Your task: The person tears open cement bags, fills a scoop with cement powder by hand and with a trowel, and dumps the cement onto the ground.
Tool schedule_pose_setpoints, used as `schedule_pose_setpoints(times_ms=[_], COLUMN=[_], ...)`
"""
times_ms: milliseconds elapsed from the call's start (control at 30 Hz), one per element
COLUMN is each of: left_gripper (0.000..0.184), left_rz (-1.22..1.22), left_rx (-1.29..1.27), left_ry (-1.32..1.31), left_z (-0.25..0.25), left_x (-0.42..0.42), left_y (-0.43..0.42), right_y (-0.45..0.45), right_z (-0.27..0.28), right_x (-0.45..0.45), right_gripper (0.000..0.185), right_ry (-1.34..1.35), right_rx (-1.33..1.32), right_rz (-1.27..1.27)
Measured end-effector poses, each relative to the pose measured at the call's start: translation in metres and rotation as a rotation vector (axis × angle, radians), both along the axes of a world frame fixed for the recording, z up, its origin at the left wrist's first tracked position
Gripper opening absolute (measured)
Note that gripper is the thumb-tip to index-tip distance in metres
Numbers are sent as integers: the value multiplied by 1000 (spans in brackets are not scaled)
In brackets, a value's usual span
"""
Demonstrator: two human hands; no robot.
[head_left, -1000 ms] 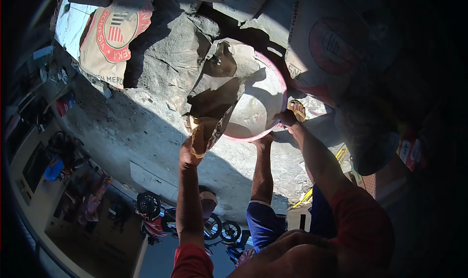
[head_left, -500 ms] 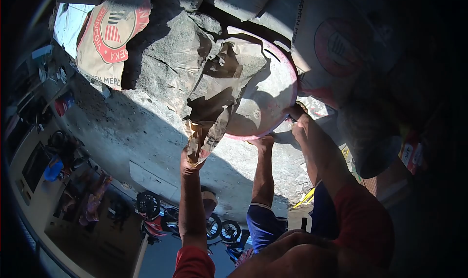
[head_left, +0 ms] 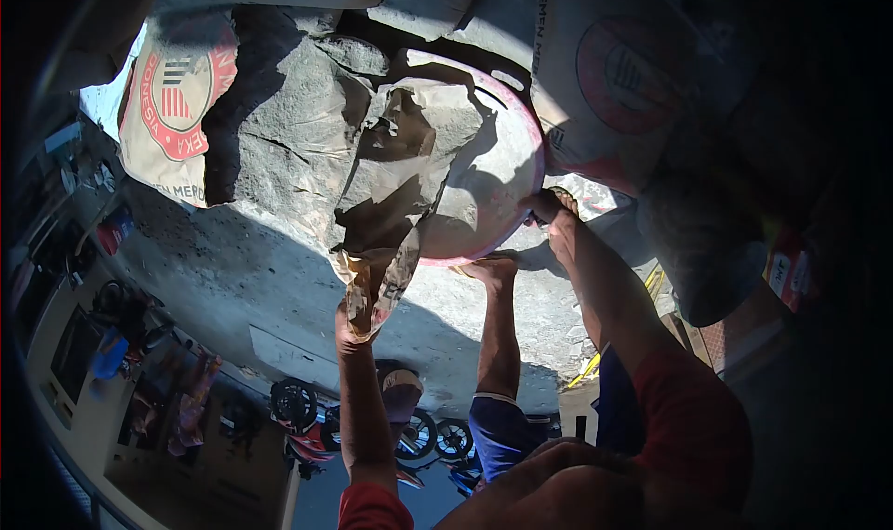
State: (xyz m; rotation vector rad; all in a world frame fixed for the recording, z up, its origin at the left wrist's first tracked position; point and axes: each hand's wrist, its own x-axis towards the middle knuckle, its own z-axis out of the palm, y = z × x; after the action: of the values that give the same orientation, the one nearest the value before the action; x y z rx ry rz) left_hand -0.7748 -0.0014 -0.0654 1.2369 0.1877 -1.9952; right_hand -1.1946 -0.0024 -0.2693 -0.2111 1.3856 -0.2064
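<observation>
Red sleeves (head_left: pixel 693 395) and blue shorts (head_left: pixel 502 432) are what I see closest to the worker, with both arms stretched forward. The left hand (head_left: pixel 356 324) has its grip closed on the bunched lower end of a torn paper sack (head_left: pixel 433 172); some of its fingers are lost behind the folds, so I can't tell how tightly they squeeze. A bare left foot (head_left: pixel 491 269) stands just beside the rim of a wide, pink-edged tub (head_left: pixel 539 149). On the tub's near right side, the right hand (head_left: pixel 547 208) has its grip curled around that rim, with the right foot (head_left: pixel 564 198) right behind it. The sack's gaping, ragged paper spreads over the tub's left part, leaving the dusty right part of its inside in view. Left of it lies a crumpled, powder-grey heap (head_left: pixel 288 149), and beyond that a paper piece (head_left: pixel 172 102) printed with a red ring. Farther back on the right, another printed sack (head_left: pixel 628 74) lies mostly in shade.
</observation>
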Motion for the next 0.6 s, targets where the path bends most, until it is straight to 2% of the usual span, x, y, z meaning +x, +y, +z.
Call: schedule_pose_setpoints(times_ms=[67, 167, 233, 300, 333, 367, 433, 467, 500, 567, 600], left_gripper=[49, 49, 49, 47, 46, 46, 45, 49, 49, 51, 53], left_rz=[-16, -3, 20, 31, -10, -9, -41, 38, 40, 25, 19], left_rx=[-25, -25, 20, 114, 96, 104, 134, 187, 183, 209, 223], left_ry=[47, 79, 61, -78, -139, -142, -172, -119, -120, -114, -111], left_z=[18, 22, 18, 6, -2, -7, -7, -5, -5, -7, -5], left_x=[-25, -35, -30, -23, -17, -9, -16, -24, -22, -16, -14], left_y=[-20, -28, -24, -14, -8, 0, -10, -14, -15, -11, -11], right_y=[6, -14, -29, -33, -31, -29, -20, -14, -8, 4, 14], right_z=[-18, -6, 4, 5, 6, 7, 1, -1, -1, -1, -6], right_x=[-3, 2, 14, 21, 18, 19, 19, 16, 15, 15, 11], right_gripper=[17, 14, 17, 23, 33, 33, 40, 44, 44, 43, 41], right_ry=[-141, -79, -46, 76, 57, 55, 26, -42, -44, -91, -44], right_rx=[19, 130, 137, 49, -41, -33, -40, -32, -36, 27, 107], right_rz=[-88, -161, -163, -172, -144, -143, -301, -331, -329, -499, -414])
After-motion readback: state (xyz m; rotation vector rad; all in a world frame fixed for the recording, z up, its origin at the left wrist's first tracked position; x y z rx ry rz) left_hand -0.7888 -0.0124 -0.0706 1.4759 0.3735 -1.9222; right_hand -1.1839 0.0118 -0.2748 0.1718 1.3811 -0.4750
